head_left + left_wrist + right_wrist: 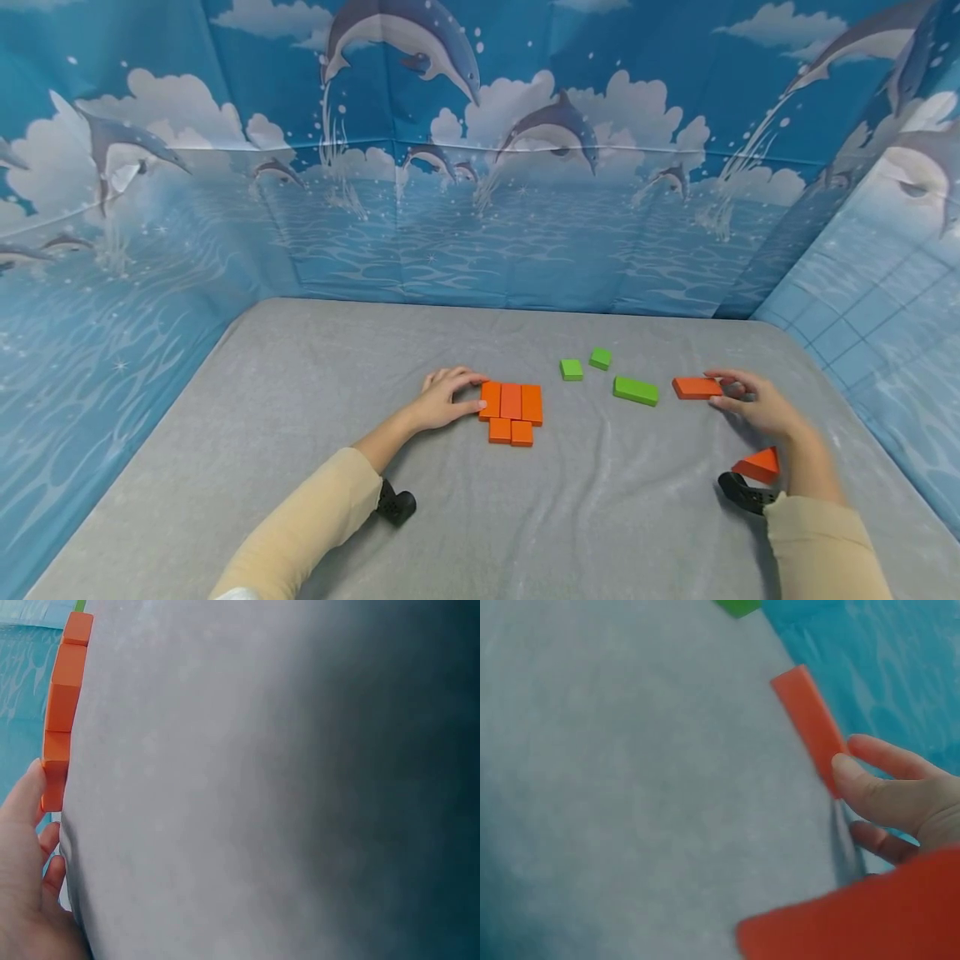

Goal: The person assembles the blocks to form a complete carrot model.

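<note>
On the grey table, flat orange blocks (511,402) lie packed together, three longer ones behind two short ones (500,430). My left hand (442,402) is at their left side, thumb and index finger on the leftmost orange block (490,400). In the left wrist view the thumb touches that block's end, while the other fingers are partly hidden. Farther right, my right hand (757,406) pinches the right end of a separate orange block (693,388) between thumb and fingers. The right wrist view shows this orange block (808,724) at the fingertips.
Two small green blocks (572,370) and a longer green block (636,391) lie between the hands. An orange triangular block (759,465) sits beside the right forearm. Black wrist devices (395,504) are at both wrists. Dolphin-printed sheets (480,242) stand behind and beside the table.
</note>
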`<move>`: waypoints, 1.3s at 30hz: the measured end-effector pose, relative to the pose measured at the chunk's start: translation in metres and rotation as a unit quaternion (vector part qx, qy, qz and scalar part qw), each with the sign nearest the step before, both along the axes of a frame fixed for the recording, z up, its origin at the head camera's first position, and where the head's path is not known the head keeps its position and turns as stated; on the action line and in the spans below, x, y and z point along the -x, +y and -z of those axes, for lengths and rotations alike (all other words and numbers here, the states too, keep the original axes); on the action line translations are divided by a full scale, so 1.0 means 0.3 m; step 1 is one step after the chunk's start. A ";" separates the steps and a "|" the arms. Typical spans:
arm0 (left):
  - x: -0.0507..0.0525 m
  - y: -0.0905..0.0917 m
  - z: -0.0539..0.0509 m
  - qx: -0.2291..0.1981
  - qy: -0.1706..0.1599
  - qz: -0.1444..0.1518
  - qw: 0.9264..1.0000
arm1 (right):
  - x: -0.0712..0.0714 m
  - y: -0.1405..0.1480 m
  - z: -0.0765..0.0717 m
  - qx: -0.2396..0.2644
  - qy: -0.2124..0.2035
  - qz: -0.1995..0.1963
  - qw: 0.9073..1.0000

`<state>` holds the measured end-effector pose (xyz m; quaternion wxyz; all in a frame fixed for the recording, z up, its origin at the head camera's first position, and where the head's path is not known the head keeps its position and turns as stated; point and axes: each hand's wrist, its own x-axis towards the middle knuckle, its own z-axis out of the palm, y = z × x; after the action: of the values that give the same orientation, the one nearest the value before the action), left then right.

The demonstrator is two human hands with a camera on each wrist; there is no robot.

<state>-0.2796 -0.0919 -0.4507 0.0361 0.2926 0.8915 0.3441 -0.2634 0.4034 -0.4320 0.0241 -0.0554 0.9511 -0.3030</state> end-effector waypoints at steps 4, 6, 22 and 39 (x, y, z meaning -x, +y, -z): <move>-0.001 0.000 -0.003 -0.001 -0.002 0.000 1.000 | 0.005 -0.008 0.004 -0.006 -0.003 -0.003 1.000; -0.002 0.000 -0.005 -0.002 -0.004 0.000 1.000 | 0.008 -0.010 0.009 -0.016 0.005 -0.003 1.000; -0.005 0.001 -0.011 -0.003 -0.008 -0.002 1.000 | 0.005 -0.053 -0.031 0.004 0.047 0.011 0.999; -0.007 -0.002 -0.013 -0.009 -0.003 0.000 1.000 | -0.075 -0.489 -0.109 0.067 0.144 -0.145 0.977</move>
<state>-0.2774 -0.0925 -0.4469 0.0359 0.2921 0.8883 0.3526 -0.2407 0.2568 -0.3991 -0.0732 -0.2372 0.9039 -0.3485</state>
